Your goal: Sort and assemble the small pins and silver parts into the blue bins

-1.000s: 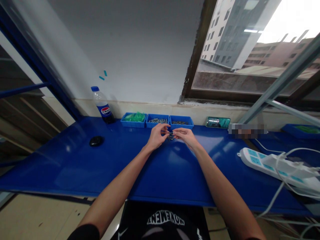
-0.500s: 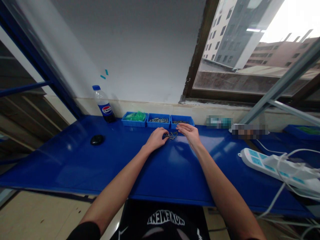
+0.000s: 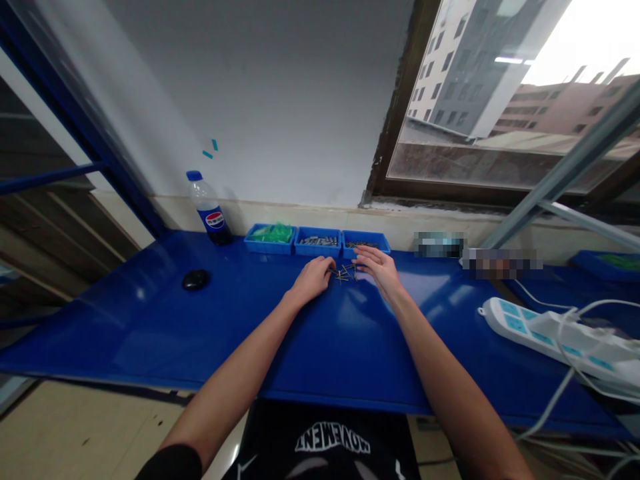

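A small loose pile of thin metal screws (image 3: pixel 345 273) lies on the blue tabletop between my two hands. My left hand (image 3: pixel 313 278) rests at the pile's left edge, its fingers curled and the thumb close to the index finger, with a dark screw end at the fingertips. On the other side is my right hand (image 3: pixel 379 268), its fingers stretched out and slightly apart, fingertips by the right edge of the pile. Just behind it stands a blue bin of screws (image 3: pixel 367 254), partly covered by the fingers.
A middle blue bin (image 3: pixel 318 251) holds grey metal pieces; the left blue bin (image 3: pixel 270 248) holds green plastic. A cola bottle (image 3: pixel 215 223) stands at the back left, with a black rounded object (image 3: pixel 195 279) nearer. A white power strip (image 3: pixel 545 337) with cables lies right.
The screws between my hands have spread out a little and shifted slightly toward me. My fingers have moved only slightly around them.
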### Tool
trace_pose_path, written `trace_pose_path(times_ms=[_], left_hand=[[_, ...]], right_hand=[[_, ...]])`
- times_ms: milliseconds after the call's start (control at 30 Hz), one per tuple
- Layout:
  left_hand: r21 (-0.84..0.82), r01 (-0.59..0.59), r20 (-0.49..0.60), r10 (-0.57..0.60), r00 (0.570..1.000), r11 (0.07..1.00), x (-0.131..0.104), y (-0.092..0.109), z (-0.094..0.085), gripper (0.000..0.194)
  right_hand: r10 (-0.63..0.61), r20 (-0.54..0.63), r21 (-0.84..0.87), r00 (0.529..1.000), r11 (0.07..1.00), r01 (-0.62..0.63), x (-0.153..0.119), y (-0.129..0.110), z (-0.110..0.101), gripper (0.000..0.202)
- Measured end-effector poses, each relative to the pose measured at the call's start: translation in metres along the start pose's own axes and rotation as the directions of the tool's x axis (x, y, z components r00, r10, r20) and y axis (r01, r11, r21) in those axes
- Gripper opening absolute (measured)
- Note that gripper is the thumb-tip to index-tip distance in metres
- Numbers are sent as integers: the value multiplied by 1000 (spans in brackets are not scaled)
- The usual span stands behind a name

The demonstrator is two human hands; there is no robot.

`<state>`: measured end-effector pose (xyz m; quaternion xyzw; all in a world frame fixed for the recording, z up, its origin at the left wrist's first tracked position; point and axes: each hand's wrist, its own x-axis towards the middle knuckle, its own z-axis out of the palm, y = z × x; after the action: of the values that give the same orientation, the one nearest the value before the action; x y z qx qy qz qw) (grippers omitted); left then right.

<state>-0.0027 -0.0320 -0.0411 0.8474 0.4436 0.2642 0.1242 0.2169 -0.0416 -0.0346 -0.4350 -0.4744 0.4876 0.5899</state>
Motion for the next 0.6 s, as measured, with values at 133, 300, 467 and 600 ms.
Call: trace_pose_path(times_ms=[133, 300, 467, 600], left_hand=[[-139, -19, -127, 1, 992, 990, 3, 0, 1, 27], [-346, -143, -234, 63, 970, 927, 5, 9, -3, 38], [-327, -205, -230, 133, 964, 923, 3, 17, -4, 33], [-294, -183, -198, 128, 972, 938, 3, 15, -1, 31]], right_hand=[[7, 5, -48, 1000, 999, -7, 2, 3, -2, 47], [38, 75, -171, 996, 985, -24, 0, 5, 2, 47], [112, 232, -170, 966, 983, -73, -8, 2, 7, 43], [127, 234, -140, 964, 985, -96, -8, 4, 6, 42]])
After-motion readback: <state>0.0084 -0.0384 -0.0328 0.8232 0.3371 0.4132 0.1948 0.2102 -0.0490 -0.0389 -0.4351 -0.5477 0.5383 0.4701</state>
